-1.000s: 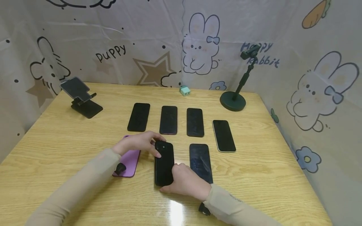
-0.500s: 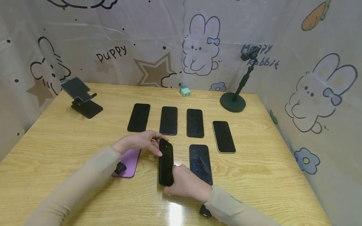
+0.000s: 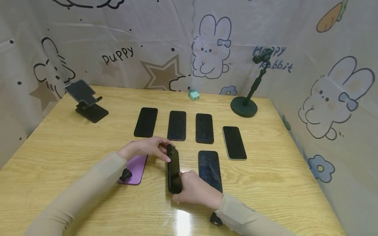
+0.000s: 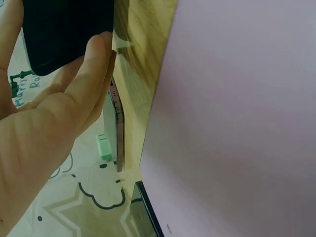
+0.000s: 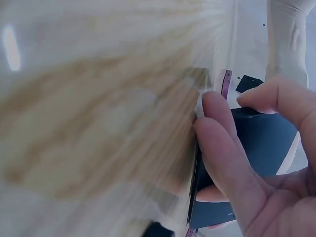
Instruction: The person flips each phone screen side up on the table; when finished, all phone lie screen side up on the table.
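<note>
A black phone (image 3: 174,168) is held by both hands over the middle of the table, tipped up toward its long side, its camera end away from me. My left hand (image 3: 150,147) grips the camera end, thumb on the near side. The lower end is gripped by my right hand (image 3: 196,190). In the left wrist view, curled fingers of the left hand (image 4: 54,108) lie against the dark phone (image 4: 66,29). The right wrist view has the right hand's (image 5: 261,187) thumb and fingers around the phone (image 5: 269,140). A flat purple rectangle (image 3: 137,170) lies under my left wrist.
Another dark phone (image 3: 209,168) lies beside my right hand. Several more phones, including a silver-edged one (image 3: 234,142), lie beyond. At the back stand a folding phone stand (image 3: 91,111), a mint charger plug (image 3: 194,95) and a dark green round-based stand (image 3: 244,106).
The phone has turned from lying nearly flat, back up, to standing steeply on its side, and its left edge has moved right. Both hands keep hold, with the right hand shifting slightly rightward.
</note>
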Demonstrator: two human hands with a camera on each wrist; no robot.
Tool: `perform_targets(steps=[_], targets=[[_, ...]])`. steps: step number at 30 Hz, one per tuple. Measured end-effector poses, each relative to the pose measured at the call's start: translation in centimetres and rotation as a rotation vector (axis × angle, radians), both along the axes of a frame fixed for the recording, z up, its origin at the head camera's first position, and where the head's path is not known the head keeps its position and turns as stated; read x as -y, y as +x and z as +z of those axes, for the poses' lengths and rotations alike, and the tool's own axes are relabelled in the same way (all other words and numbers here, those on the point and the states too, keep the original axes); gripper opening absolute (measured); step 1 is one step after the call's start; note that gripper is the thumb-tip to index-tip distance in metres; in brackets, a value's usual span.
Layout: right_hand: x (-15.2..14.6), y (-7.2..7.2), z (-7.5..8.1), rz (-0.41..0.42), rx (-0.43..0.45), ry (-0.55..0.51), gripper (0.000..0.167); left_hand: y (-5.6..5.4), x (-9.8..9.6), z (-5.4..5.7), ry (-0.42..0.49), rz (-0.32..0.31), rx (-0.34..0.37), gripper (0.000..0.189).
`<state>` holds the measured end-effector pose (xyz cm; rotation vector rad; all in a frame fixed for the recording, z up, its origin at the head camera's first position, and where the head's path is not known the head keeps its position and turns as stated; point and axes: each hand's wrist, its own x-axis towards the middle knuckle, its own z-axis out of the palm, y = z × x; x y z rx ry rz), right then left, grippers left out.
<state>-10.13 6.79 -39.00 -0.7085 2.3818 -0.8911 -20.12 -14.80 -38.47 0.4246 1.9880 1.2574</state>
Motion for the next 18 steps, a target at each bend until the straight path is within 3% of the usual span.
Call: perform_targets(steps=[7,13,18], targets=[[0.08,0.13,0.1,0.018,-0.004,-0.013,0.023,0.09,-0.17,-0.2,0.016,0.0,-0.015,0.058],[0.19,0.29,0.13,0.011,-0.008,0.003,0.038,0.19,-0.15,-0.41,0.072,-0.015,-0.023,0.051],[0.37,0.41,0.21,0.021,-0.008,-0.008,0.041,0.3,-0.09,-0.37,0.082,-0.019,-0.042,0.046]])
